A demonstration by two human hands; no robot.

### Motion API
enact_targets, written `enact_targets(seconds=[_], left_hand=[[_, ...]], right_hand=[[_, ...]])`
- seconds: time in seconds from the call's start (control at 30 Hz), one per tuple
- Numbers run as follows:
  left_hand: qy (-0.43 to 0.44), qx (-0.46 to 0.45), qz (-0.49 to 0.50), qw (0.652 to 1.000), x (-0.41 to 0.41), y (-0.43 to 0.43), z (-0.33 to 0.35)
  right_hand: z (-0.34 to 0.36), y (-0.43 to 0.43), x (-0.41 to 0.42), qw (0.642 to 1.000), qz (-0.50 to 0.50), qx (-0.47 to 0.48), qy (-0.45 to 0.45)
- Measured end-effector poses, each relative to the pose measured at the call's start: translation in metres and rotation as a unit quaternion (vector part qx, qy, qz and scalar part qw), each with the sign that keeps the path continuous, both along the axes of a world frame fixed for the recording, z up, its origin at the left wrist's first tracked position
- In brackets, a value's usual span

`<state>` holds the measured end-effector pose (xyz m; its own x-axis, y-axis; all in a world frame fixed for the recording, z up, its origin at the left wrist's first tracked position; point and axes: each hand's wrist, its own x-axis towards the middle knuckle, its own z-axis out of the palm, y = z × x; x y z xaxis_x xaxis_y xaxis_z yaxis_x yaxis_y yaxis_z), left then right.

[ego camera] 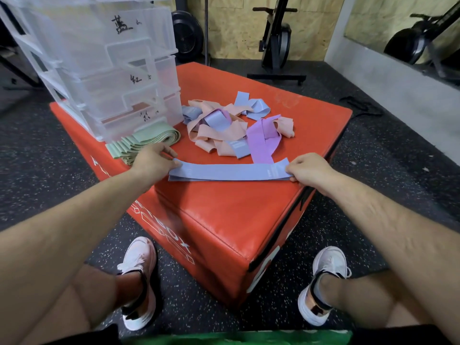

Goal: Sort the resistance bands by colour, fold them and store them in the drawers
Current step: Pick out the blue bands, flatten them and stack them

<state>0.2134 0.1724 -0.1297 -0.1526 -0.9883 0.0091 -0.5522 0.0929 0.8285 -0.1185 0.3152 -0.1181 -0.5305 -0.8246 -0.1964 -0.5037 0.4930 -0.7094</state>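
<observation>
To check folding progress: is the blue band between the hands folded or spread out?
Spread out. The blue band lies flat and long on the box, the left hand and right hand holding its ends.

Even, diffuse indoor light; shadows faint. Sheen on the red box (224, 202); clear drawers (104, 58) partly washed out. Wide-angle bending at edges, slight softness.
</observation>
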Motion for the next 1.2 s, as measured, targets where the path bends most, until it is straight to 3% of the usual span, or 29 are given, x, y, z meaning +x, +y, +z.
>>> enact_targets(seconds=[0.23,0.47,0.73,0.93,1.07,1.2], left_hand=[[-0.064,-0.05,-0.008,0.997,-0.005,-0.003,-0.012],[-0.165,-0.149,-0.055,0.973,-0.005,-0.005,-0.02],[-0.234,-0.14,-0.094,0.958,-0.007,-0.008,-0.011],[-0.24,-0.212,-0.144,0.936,-0.061,-0.012,0.012],[-0.219,-0.143,-0.203,0.944,-0.102,-0.016,0.02],[-0.247,-0.125,-0.217,0.936,-0.119,-0.029,0.026]], right_hand=[[-0.01,-0.005,-0.003,0.998,0.006,0.002,0.059],[-0.018,-0.004,-0.001,0.976,0.085,-0.033,0.195],[-0.011,-0.01,-0.003,0.951,0.124,0.0,0.282],[0.004,-0.032,0.024,0.927,0.192,-0.075,0.313],[0.005,-0.054,0.035,0.87,0.277,-0.055,0.403],[0.006,-0.08,0.036,0.872,0.284,-0.052,0.395]])
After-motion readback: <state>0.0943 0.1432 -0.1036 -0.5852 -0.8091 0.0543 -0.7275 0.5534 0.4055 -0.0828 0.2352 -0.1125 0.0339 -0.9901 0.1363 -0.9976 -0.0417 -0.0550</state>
